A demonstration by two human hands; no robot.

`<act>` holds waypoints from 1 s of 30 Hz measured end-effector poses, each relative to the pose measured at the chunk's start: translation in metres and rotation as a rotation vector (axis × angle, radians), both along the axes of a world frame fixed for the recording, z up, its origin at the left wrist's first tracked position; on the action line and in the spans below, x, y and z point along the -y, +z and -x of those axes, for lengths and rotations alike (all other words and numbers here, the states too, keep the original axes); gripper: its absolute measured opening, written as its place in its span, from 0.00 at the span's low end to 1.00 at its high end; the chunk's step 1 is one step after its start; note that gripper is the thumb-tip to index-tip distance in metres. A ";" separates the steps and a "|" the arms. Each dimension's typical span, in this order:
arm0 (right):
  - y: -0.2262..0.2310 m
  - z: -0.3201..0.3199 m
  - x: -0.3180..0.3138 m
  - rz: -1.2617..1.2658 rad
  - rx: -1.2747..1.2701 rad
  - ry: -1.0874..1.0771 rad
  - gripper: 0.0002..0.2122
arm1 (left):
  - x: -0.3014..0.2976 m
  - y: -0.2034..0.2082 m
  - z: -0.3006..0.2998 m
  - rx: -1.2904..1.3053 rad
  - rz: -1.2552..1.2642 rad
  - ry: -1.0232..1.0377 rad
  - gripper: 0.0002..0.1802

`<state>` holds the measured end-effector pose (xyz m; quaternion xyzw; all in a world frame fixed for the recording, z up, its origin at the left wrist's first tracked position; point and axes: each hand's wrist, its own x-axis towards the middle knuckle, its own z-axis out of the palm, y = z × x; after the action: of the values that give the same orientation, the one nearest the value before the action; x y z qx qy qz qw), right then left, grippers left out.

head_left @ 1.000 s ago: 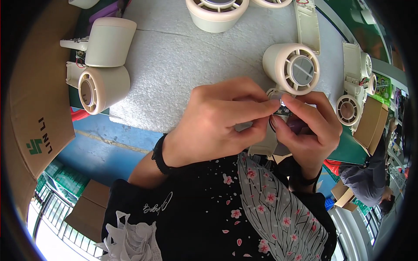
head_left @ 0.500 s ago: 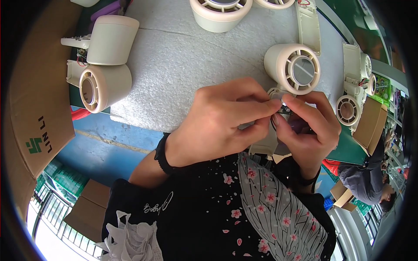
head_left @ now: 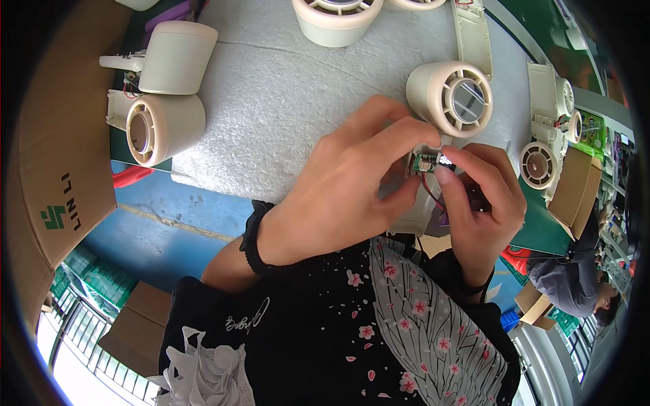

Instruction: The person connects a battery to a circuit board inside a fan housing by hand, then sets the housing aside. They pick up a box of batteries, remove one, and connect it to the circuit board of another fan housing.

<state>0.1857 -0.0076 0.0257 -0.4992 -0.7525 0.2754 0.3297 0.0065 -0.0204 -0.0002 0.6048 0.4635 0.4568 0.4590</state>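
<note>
Thumb and forefinger of my right hand (head_left: 484,203) are closed on a small green circuit board (head_left: 425,162) with a white part at its right end. My left hand (head_left: 352,179) is curled beside the board, its forefinger and thumb apart on either side. Red and dark wires (head_left: 431,189) run down from the board. Just beyond the fingers lies a cream handheld fan (head_left: 440,98) with a round, shiny centre. A cream casing (head_left: 414,222) shows partly beneath my hands. Something purple (head_left: 442,218) shows by my right hand, too covered to identify.
Two cream fan heads (head_left: 179,57) (head_left: 169,128) rest at the left edge of the foam-covered table (head_left: 271,88). More fan parts (head_left: 332,24) lie at the far side and right (head_left: 539,166). A large cardboard box (head_left: 61,155) stands left. Another person (head_left: 569,281) is at the far right.
My left fingers have spread away from the pinch, uncovering the circuit board and its wires. My right hand stays closed at the board. The view has shifted slightly.
</note>
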 end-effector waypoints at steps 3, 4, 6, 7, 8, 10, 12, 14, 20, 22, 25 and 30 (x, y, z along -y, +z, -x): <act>0.001 -0.001 0.004 0.027 0.017 -0.014 0.13 | 0.000 0.001 -0.005 -0.117 -0.050 0.024 0.27; 0.001 -0.002 0.003 0.027 0.017 -0.015 0.13 | 0.000 0.001 -0.006 -0.118 -0.050 0.022 0.27; 0.000 -0.002 0.003 0.003 0.019 0.008 0.12 | 0.001 0.000 -0.008 -0.116 -0.050 0.029 0.27; -0.001 -0.003 0.002 -0.009 0.021 0.021 0.12 | 0.001 -0.001 -0.009 -0.115 -0.050 0.032 0.28; -0.002 -0.003 0.002 -0.008 0.020 0.020 0.12 | 0.001 0.000 -0.009 -0.115 -0.049 0.031 0.28; -0.004 -0.003 0.001 -0.058 0.036 0.046 0.12 | 0.002 0.001 -0.009 -0.139 -0.026 0.028 0.27; -0.005 -0.003 0.001 -0.083 0.044 0.059 0.12 | 0.002 0.002 -0.009 -0.152 -0.013 0.027 0.26; -0.005 -0.002 0.001 -0.098 0.049 0.045 0.12 | 0.002 0.002 -0.010 -0.163 -0.011 0.041 0.26; -0.007 0.000 0.001 -0.102 0.037 0.019 0.12 | 0.002 0.000 -0.013 -0.165 -0.018 0.071 0.24; -0.004 0.003 0.003 -0.035 0.012 -0.046 0.11 | 0.002 -0.001 -0.013 -0.166 -0.031 0.081 0.24; -0.003 0.003 0.003 -0.036 0.018 -0.060 0.11 | 0.002 -0.001 -0.014 -0.168 -0.039 0.087 0.24; -0.003 0.001 0.001 -0.126 0.081 -0.001 0.11 | 0.002 0.000 -0.012 -0.166 -0.031 0.079 0.23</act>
<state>0.1847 -0.0087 0.0228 -0.4886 -0.7808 0.2070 0.3297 0.0190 -0.0226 -0.0001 0.6287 0.5165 0.4301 0.3911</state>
